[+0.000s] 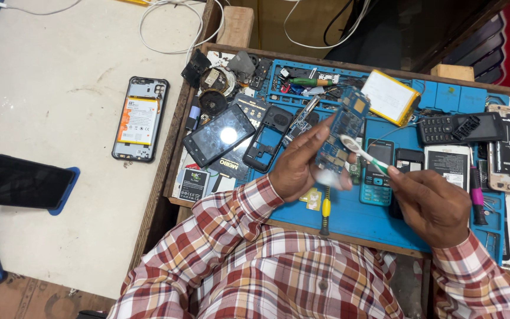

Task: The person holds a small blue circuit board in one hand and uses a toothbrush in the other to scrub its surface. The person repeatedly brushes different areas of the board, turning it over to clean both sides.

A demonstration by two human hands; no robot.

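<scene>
Brushing a circuit board over the bench (349,221)

Left hand (295,170) fingers pinched the blue board (340,133); right hand (435,204) fingers gripped a toothbrush (361,152), bristles touching the board.

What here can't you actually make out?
- Head view: the circuit board's lower end is hidden by the left hand.
- The toothbrush handle end vanishes inside the right hand.
- Tiny parts on the board are too small to identify.
- The blue mat is covered by clutter.
</scene>
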